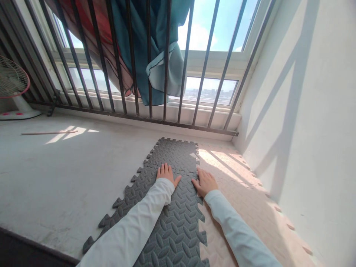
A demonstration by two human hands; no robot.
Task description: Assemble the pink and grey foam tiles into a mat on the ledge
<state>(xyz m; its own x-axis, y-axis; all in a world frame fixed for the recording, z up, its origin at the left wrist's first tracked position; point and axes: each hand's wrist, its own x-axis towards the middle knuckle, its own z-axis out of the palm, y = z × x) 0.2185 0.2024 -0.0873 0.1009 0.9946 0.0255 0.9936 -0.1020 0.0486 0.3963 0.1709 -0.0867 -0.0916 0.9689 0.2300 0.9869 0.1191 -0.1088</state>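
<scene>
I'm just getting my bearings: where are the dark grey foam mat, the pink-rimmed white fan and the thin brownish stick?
Dark grey foam mat [180, 230]: head view, textured top.
Pink-rimmed white fan [22, 105]: head view, white stem.
Thin brownish stick [44, 133]: head view, near its middle.

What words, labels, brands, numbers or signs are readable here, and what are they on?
None: no readable text shows anywhere.
The red marks on the base of the electric fan are too small and blurred to tell whether they include lettering.
I see no writing on the grey interlocking foam mats, the pale pink foam mats, the hanging teal cloth or the white sleeves.
</scene>
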